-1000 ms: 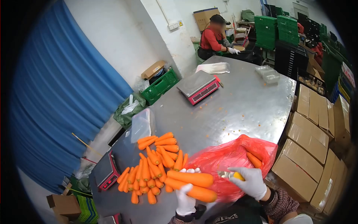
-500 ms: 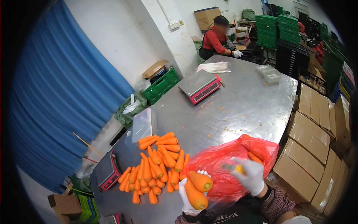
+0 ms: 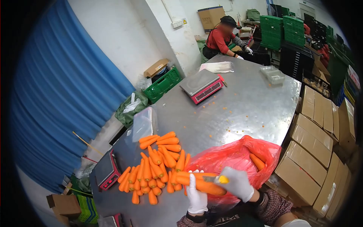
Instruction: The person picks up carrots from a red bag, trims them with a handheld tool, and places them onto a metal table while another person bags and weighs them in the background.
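Observation:
Two carrots [image 3: 204, 186] lie side by side in my left hand [image 3: 197, 196], which wears a white glove and is wrapped round them. My right hand [image 3: 237, 183], also gloved, grips a small knife with a yellow handle [image 3: 224, 179]; its blade is against the upper carrot. Beyond my hands a red plastic bag [image 3: 223, 155] lies open on the metal table [image 3: 181, 117], with carrots [image 3: 257, 161] inside its mouth. Left of my hands is a heap of loose carrots [image 3: 147, 172].
Scales stand at the table's left edge [image 3: 107, 171] and farther back [image 3: 201, 86]. Clear bags [image 3: 143, 124] lie near the heap. Cardboard boxes [image 3: 312, 160] line the right side. A person in red [image 3: 219, 39] is at the far end, near green crates [image 3: 271, 32].
My left hand has turned the carrots from pointing toward me to lying sideways. My right hand has brought the knife left and down onto them. The far person's arms have moved.

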`<state>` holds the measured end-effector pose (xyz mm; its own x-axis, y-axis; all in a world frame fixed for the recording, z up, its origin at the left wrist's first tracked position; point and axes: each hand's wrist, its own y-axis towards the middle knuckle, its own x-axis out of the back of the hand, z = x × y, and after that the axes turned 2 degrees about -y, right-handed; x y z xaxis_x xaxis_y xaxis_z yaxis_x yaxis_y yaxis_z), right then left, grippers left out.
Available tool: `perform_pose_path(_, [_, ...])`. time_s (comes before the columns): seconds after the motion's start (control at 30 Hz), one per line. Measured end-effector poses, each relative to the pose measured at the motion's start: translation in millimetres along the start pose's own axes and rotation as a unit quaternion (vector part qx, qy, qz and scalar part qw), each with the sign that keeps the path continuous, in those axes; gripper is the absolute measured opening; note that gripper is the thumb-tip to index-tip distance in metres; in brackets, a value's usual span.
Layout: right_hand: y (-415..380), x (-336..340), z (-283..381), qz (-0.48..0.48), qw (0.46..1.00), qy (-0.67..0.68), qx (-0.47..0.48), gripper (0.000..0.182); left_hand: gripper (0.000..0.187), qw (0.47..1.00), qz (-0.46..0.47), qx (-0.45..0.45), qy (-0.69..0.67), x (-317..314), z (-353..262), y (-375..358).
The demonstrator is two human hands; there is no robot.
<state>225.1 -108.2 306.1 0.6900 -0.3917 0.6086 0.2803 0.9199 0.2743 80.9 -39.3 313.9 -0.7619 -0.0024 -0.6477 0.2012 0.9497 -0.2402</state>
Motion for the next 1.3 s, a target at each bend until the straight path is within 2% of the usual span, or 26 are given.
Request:
perform_pose_path(0.07, [-3,-3,-37,-0.079,0.992,-0.035,-0.094,0.026,0.042,0.996,-0.026,0.051,-0.072,5,-12,4])
perform_pose_path(0.1, [-3,2,-37,-0.078,0.992,-0.035,-0.091,0.026,0.042,0.994,-0.032,0.062,-0.084,5,-16,7])
perform_pose_path(0.17, [-8,21,-27,-0.154,0.986,-0.047,-0.052,0.029,0.043,0.996,-0.037,0.042,-0.067,8,-11,13])
perform_pose_path(0.2, [-8,26,-12,-0.152,0.986,-0.048,-0.053,0.029,0.044,0.998,-0.037,0.026,-0.044,10,-8,15])
perform_pose_path(0.27, [-1,24,27,-0.133,0.99,0.014,0.032,0.031,0.046,0.999,-0.032,0.029,-0.026,7,1,15])
perform_pose_path(0.33, [8,7,46,-0.117,0.992,-0.034,0.044,0.033,0.049,0.999,-0.025,0.033,-0.005,5,12,13])
perform_pose_path(0.37, [9,1,49,-0.097,0.99,-0.079,0.059,0.035,0.052,0.999,-0.017,0.034,-0.001,6,18,12])
perform_pose_path(0.47, [6,-17,27,-0.084,0.989,-0.076,0.09,0.037,0.054,0.999,-0.007,0.031,-0.007,12,21,9])
perform_pose_path(0.5, [4,-14,28,-0.082,0.989,-0.073,0.097,0.027,0.053,1.0,-0.003,0.022,-0.001,15,21,8])
perform_pose_path(0.53, [3,-9,20,-0.081,0.989,-0.07,0.098,0.027,0.053,1.0,0.001,0.011,0.005,17,20,8])
perform_pose_path(0.6, [-3,9,-13,-0.127,0.988,-0.069,0.054,0.018,0.052,0.998,-0.028,0.029,-0.043,22,6,17])
perform_pose_path(0.67, [-16,26,-54,-0.123,0.97,-0.181,-0.108,0.014,0.053,0.993,-0.058,0.047,-0.097,33,-9,29])
perform_pose_path(0.73, [-22,48,-57,-0.166,0.963,-0.162,-0.14,0.016,0.065,0.981,-0.012,0.086,-0.172,43,-19,37])
perform_pose_path(0.77, [-26,49,-55,-0.167,0.968,-0.103,-0.158,0.017,0.068,0.983,-0.016,0.086,-0.164,40,-20,38])
perform_pose_path(0.8, [-27,52,-41,-0.165,0.969,-0.101,-0.157,0.017,0.068,0.983,-0.018,0.084,-0.164,37,-21,36])
perform_pose_path(0.87, [-23,52,-4,-0.115,0.992,-0.029,-0.036,0.024,0.068,0.971,-0.012,0.133,-0.198,30,-17,33])
perform_pose_path(0.9, [-26,42,-1,-0.089,0.994,-0.056,0.005,0.029,0.067,0.958,-0.021,0.171,-0.229,42,-8,40])
perform_pose_path(0.93, [-29,31,1,-0.062,0.994,-0.083,0.044,0.034,0.067,0.959,-0.021,0.171,-0.227,40,-7,38])
perform_pose_path(0.97, [-27,25,6,-0.073,0.984,-0.109,0.118,0.039,0.066,0.955,-0.011,0.185,-0.23,37,-6,35])
perform_pose_path(1.13, [-17,17,29,-0.064,0.975,-0.122,0.176,0.035,0.062,0.96,0.004,0.196,-0.202,38,-2,27])
perform_pose_path(1.2, [-13,18,33,-0.09,0.971,-0.125,0.181,0.034,0.058,0.973,0.02,0.157,-0.169,42,4,27])
perform_pose_path(1.23, [-6,14,24,-0.117,0.976,-0.141,0.121,0.033,0.058,0.973,0.02,0.153,-0.17,35,2,23])
perform_pose_path(1.3, [7,23,-1,-0.18,0.974,-0.135,-0.016,0.028,0.049,0.96,0.09,0.175,-0.2,19,-10,8])
